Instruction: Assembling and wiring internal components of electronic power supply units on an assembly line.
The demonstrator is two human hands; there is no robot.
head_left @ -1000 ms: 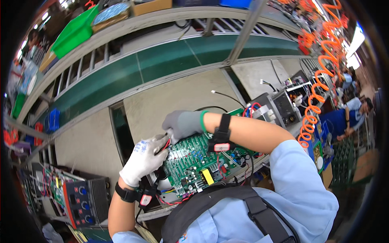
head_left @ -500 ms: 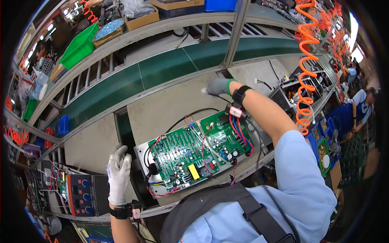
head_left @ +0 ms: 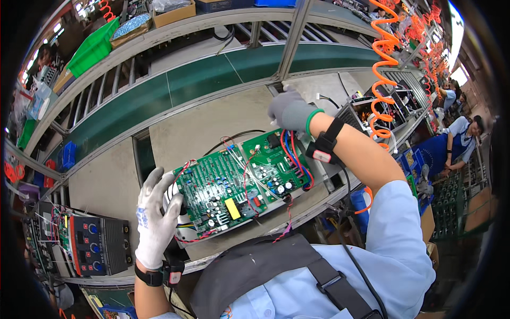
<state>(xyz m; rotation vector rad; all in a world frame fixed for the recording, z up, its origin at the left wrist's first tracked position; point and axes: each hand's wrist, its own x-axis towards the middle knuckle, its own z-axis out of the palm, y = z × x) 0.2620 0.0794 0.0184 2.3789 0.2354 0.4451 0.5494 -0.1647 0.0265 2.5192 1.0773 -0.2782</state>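
A green circuit board (head_left: 212,183) on a metal plate lies across the bench in front of me, with a yellow block, white wires and red and blue cables on it. My left hand (head_left: 155,223), in a white glove, is at the board's left end. Its thumb and fingers are apart and lightly curved, over the plate's edge. My right hand (head_left: 292,110), in a grey glove with a green cuff, is above the bench just beyond the board's far right corner. Its fingers point away, and their tips are mostly hidden. Near it rises a bundle of red and blue cables (head_left: 291,151).
At the left stands a control unit (head_left: 101,245) with blue knobs. An open metal chassis (head_left: 372,111) sits at the right, behind an orange coiled hose (head_left: 383,69). A green conveyor belt (head_left: 196,80) runs beyond the bench. A co-worker (head_left: 462,138) is at far right.
My left hand has come in to the board's left end. My right hand now appears larger and nearer the board's far right corner. The whole view has shifted slightly.
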